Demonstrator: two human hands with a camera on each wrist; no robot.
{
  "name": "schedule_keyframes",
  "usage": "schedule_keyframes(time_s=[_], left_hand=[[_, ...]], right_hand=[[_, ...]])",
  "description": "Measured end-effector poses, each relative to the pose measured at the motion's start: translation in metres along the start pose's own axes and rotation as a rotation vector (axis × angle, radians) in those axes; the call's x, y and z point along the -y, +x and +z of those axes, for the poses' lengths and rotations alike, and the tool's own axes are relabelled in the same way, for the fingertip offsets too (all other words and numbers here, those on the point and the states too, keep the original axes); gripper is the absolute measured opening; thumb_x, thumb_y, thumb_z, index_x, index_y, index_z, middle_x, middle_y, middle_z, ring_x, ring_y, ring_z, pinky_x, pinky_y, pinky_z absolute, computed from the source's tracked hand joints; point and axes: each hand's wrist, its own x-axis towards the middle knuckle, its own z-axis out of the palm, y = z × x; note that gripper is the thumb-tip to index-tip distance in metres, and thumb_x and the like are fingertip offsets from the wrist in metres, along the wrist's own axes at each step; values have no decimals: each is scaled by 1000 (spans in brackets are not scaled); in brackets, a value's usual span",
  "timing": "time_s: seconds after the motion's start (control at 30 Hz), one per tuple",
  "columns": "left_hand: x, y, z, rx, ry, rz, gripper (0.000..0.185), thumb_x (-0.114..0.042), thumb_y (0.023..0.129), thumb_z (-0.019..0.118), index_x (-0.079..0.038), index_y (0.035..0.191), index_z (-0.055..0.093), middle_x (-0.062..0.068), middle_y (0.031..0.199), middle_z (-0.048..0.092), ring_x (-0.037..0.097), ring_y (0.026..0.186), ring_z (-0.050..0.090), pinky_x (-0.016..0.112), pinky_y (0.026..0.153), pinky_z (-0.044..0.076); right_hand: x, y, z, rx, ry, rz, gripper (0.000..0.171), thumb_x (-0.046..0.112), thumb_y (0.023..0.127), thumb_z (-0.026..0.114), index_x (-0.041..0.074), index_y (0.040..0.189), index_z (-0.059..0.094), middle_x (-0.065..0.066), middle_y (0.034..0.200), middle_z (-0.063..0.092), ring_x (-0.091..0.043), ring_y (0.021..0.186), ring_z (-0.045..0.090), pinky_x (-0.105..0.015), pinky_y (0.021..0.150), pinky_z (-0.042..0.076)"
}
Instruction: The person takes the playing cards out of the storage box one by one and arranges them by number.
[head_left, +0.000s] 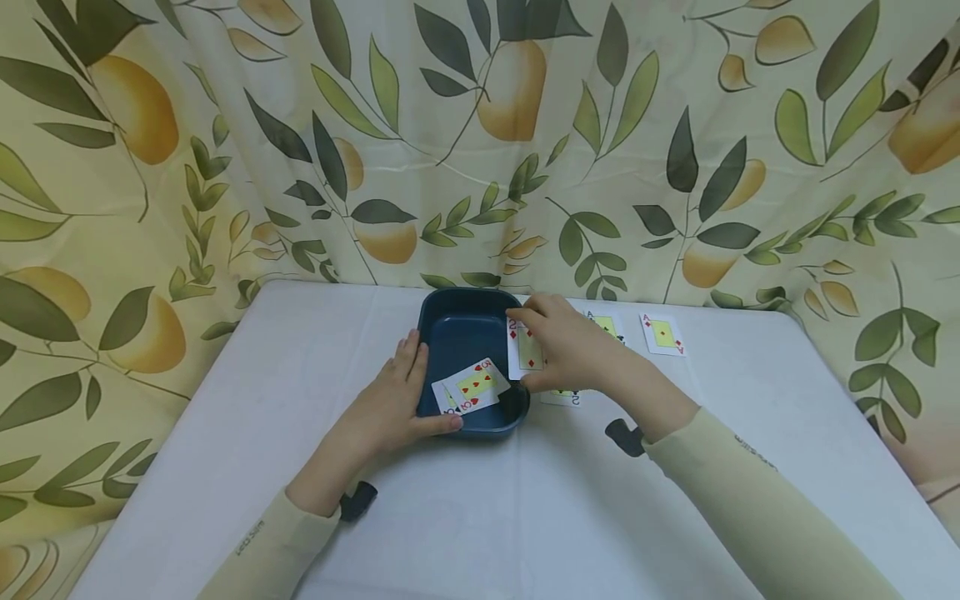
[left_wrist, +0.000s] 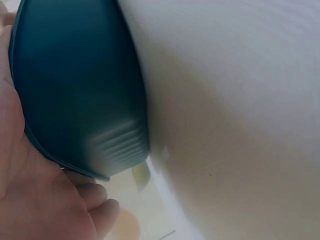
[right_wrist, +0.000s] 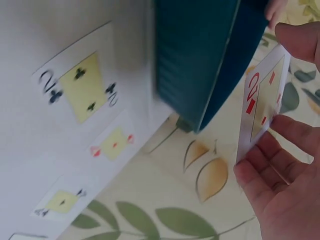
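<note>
A dark blue tray (head_left: 471, 333) sits on the white table. Inside it lie a hearts playing card (head_left: 480, 383) and another card partly underneath. My left hand (head_left: 393, 392) rests over the tray's near-left corner, its fingers along the left rim and its thumb at the near edge. At the tray's right rim, my right hand (head_left: 558, 337) pinches a diamonds card (right_wrist: 262, 100) by its edges, thumb at one end and fingers at the other. This card is tilted up in the right wrist view.
Right of the tray lie a two of clubs (right_wrist: 80, 82), a red ace (right_wrist: 114, 143), a black ace (head_left: 603, 323) and an ace of diamonds (head_left: 663, 333). My right hand and arm partly cover this group in the head view. A leaf-and-fruit patterned curtain (head_left: 420, 183) hangs behind the table.
</note>
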Motion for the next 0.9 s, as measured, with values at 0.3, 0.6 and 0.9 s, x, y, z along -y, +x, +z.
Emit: schedule_keyframes(time_s=[0.3,0.6,0.9], left_hand=[[-1,-1,-1,17,-12,-15,125,-80,75,64,-2,159,13,13,168,-6,35,154,6,57,116,29],[0,-2,-2,13,-17,-11,125,-78,76,64,0,159,13,14,168,-7,36,154,5,57,115,30],[0,-1,0,9,-30,-4,125,-79,76,63,-1,159,12,12,168,-8,35,154,5,56,117,27]], right_hand=[[-25,-15,0,9,-25,69,90,32,68,86,11,147,48,-7,129,49,-21,107,46,-32,80,50],[-52,-31,10,22,-34,150,89,31,68,89,10,146,50,-12,132,52,-27,113,49,-42,91,51],[-78,-48,17,41,-43,181,88,26,67,87,6,145,51,-19,136,50,-34,118,48,-50,100,47]])
